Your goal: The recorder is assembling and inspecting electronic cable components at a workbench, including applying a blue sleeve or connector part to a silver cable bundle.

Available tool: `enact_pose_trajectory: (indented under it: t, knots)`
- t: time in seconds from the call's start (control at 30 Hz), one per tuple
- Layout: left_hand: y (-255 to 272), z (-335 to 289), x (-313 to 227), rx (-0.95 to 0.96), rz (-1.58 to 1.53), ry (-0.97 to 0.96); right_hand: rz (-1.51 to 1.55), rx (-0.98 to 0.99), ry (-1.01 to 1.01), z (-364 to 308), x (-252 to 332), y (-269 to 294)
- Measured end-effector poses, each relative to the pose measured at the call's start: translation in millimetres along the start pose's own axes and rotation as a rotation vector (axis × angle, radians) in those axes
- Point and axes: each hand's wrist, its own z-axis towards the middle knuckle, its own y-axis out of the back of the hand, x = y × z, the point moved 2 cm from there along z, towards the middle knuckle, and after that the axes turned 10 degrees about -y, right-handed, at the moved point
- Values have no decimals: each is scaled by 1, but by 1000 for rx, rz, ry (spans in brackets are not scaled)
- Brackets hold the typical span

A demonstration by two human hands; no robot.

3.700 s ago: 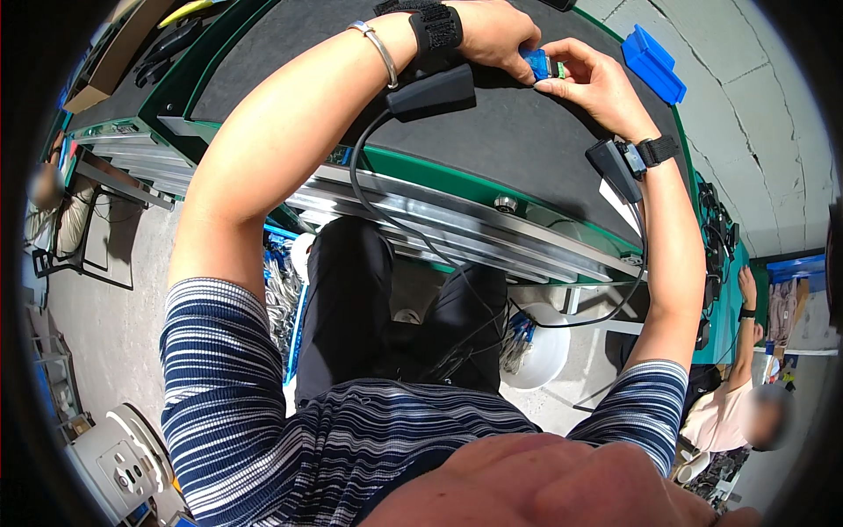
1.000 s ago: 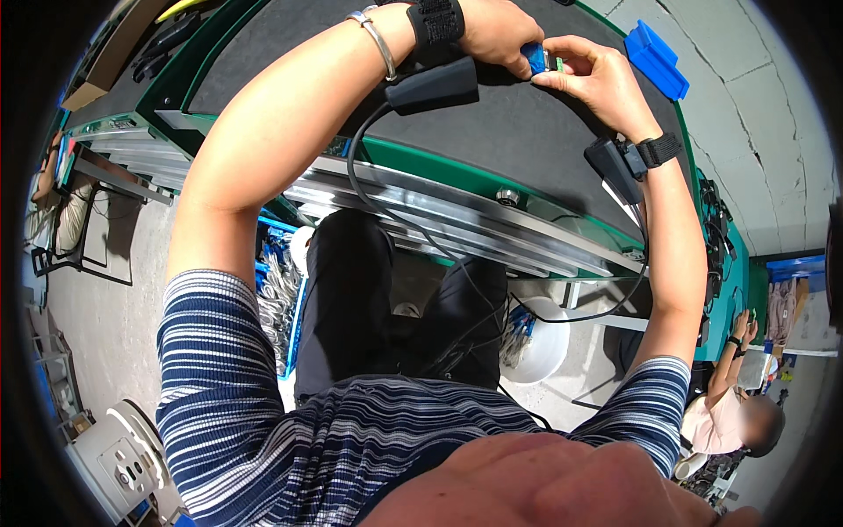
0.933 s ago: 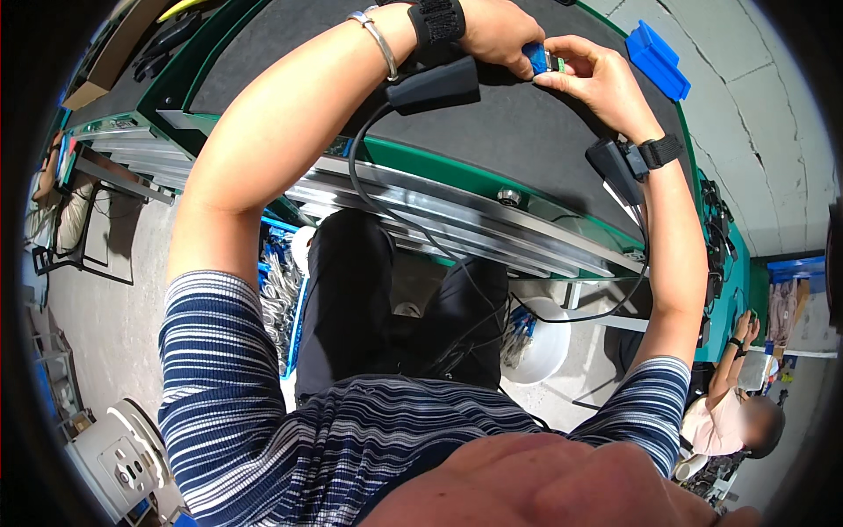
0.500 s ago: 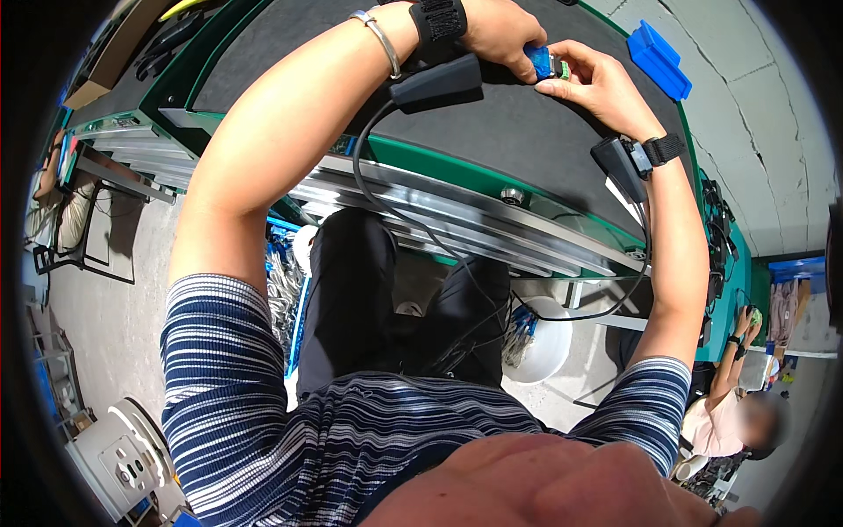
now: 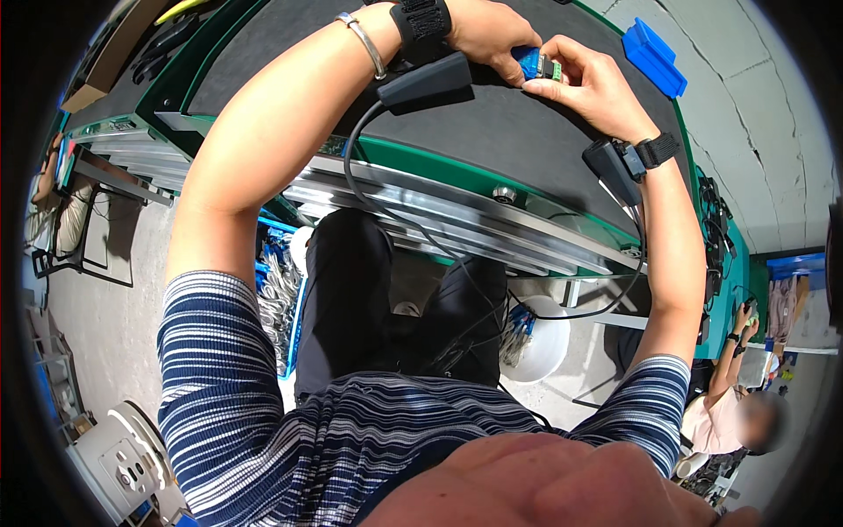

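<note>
Above the dark work mat (image 5: 518, 140), both hands meet at a small blue connector (image 5: 529, 63) with a metal rim and a green terminal block (image 5: 557, 72) on its right end. The fingers of my left hand (image 5: 492, 33) are closed on the blue end. My right hand (image 5: 600, 90) pinches the connector near the green end, thumb below and index finger above. Each wrist wears a black strap, with a black module (image 5: 427, 83) by the left one and another black module (image 5: 612, 171) by the right one, both on cables.
A blue tray (image 5: 654, 57) sits at the mat's far right edge. Below the bench front are a blue crate (image 5: 294, 327) of cables and a white bucket (image 5: 549, 347) holding more cables. Another person (image 5: 716, 422) works at the far right. A cable hangs across my lap.
Both hands have shifted slightly left together with the connector. The grip looks much the same.
</note>
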Motion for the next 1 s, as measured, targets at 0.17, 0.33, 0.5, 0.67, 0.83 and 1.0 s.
enact_pose_trajectory:
  t: [0.17, 0.33, 0.5, 0.67, 0.83, 1.0]
  knots:
    - [1, 0, -2, 24, -31, 15, 108, 13, -37, 4, -8, -6]
    - [0, 5, 6, -113, 3, 29, 215, 18, -53, 9, -15, -5]
    - [2, 4, 9, -367, 51, -111, 343, -7, -172, 8, -19, -2]
    - [0, 6, 15, -111, 63, 116, 451, 56, -189, 15, -36, 0]
    - [-7, 10, 18, -43, 143, 20, 651, 90, -252, 23, -49, 3]
    - [-1, 10, 5, -30, 213, -63, 620, 29, -267, 27, -57, 8]
